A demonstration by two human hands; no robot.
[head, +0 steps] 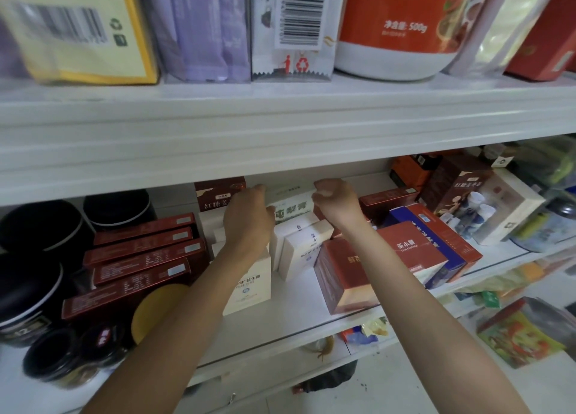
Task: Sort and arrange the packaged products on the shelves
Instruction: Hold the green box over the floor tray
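White shop shelving pretty much fills the view, and it's packed. The top shelf (280, 117) has a yellow box (84, 30), some purple packets (199, 30), a barcoded white pouch (293, 23) and a big red-and-white tub (389, 33) marked 500g.

All the action is on the middle shelf (296, 304). Both arms reach in toward a white box with green lettering (293, 207), which sits at the back, roughly mid-shelf, right under the lip of the top shelf. The left hand (249, 223) is on the box's left end, its fingers (260, 190) curled over the top corner and the thumb pressed on the front face, so it has hold of it. The right hand (335, 201) is bunched up at the box's right end with its fingers (327, 186) curled tight. Honestly I can't tell if they're actually gripping the box or just butted up against it, since the knuckles hide the contact.

Just in front of that box are a couple of plain white boxes (299, 248) lying at an angle. A reddish-brown box (346, 276) stands near the front edge under the right forearm, with a blue-and-red box (436, 242) beside it. Off to the left there's a row of flat dark red boxes (140, 257), then black canisters (37, 226) at the far end.
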